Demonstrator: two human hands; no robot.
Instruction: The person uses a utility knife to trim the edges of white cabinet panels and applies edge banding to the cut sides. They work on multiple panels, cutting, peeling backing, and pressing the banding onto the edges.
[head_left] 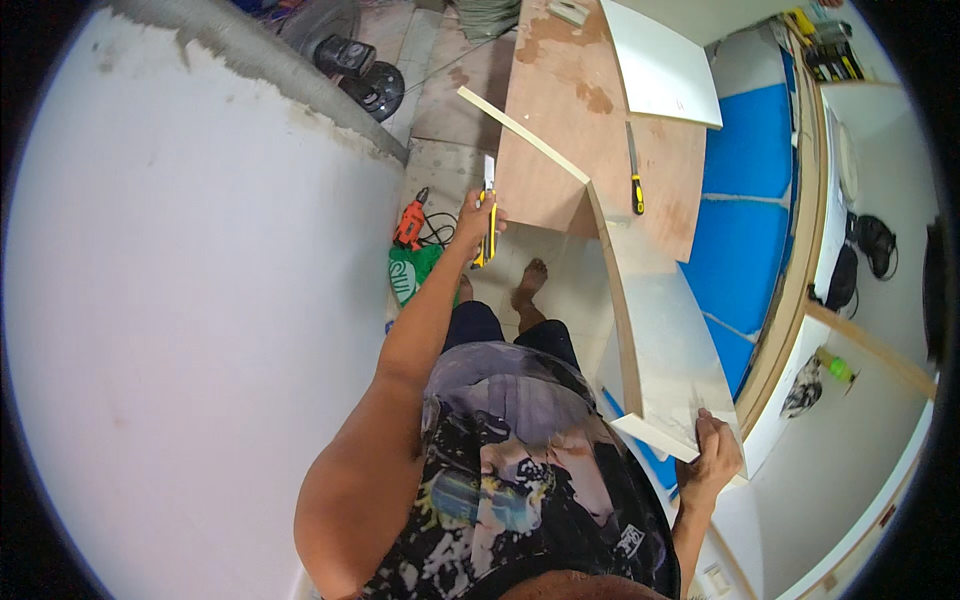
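Observation:
My left hand is closed around a yellow and black utility knife. Its wide blade is out and points away from me. Over on the right, my right hand grips the near end of a long pale board. A narrow edge runs along the board's left side, and a short pale strip crosses its near end. From the board's far corner a thin pale strip juts out to the left over the wooden worktop. Whether that strip is joined to the board I cannot tell.
A file with a yellow and black handle lies on the worktop beside a white panel. An orange drill and a green bag are on the floor at left. Blue panels stand right; a white wall bounds the left.

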